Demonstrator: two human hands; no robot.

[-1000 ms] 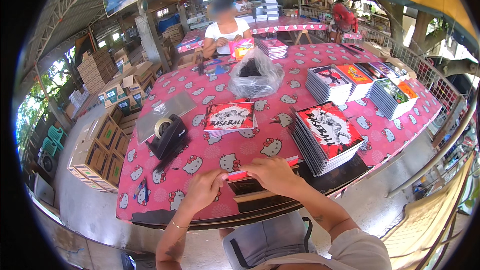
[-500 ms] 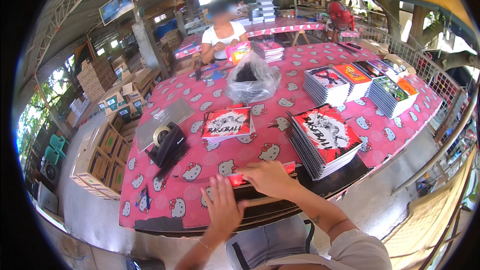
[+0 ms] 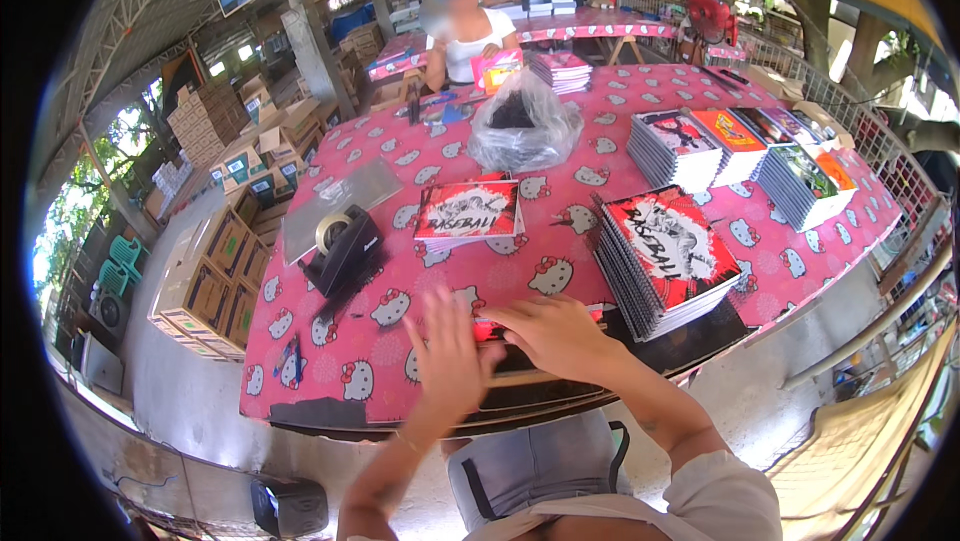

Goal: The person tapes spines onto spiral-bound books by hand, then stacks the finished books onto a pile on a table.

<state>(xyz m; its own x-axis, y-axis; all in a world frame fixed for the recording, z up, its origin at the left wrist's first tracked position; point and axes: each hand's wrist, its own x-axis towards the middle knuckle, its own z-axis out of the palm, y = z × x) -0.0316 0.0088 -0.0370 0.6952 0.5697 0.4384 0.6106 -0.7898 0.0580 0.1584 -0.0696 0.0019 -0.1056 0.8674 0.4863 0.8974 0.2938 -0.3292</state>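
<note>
Left hand [image 3: 450,351]: wide, at the red strip [image 3: 491,329]
Right hand [image 3: 558,334]: over the strip; I can't tell its grip
Strip: near the tabletop's [image 3: 322,383] front edge
Room: bare leftward; notebooks [image 3: 670,261] bound my right

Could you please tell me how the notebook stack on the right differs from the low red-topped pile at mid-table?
The notebook stack is tall, while the low pile is thin. The notebook stack shows dark spiral binding along its left side; the low pile shows none that I can see. The notebook stack looks turned at an angle, whereas the low pile lies nearly straight. Both have red, white and black tops.
</note>
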